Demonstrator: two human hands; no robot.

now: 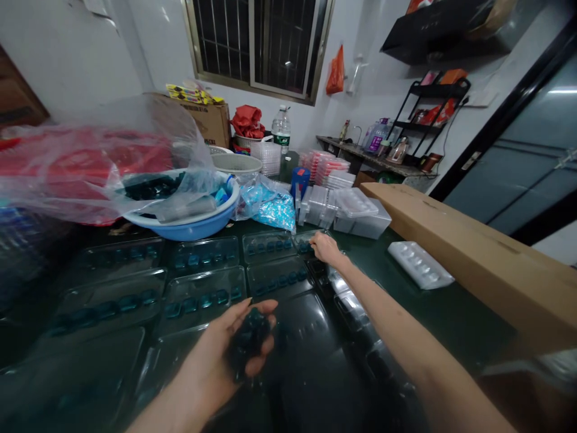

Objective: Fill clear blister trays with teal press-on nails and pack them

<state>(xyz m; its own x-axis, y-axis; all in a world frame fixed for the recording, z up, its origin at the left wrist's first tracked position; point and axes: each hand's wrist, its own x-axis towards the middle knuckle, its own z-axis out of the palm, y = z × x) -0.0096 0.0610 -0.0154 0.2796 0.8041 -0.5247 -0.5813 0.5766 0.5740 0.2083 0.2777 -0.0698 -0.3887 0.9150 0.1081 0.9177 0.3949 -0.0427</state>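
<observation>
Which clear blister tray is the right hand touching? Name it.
The right hand rests on the clear blister tray at the right end of the back row; the fingers do not reach the row's other trays, which lie to its left.

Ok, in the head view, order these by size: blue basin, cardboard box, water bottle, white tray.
Largest to smallest:
cardboard box
blue basin
white tray
water bottle
The box reaches closer to the camera, so its lead over the basin is unsure.
</observation>
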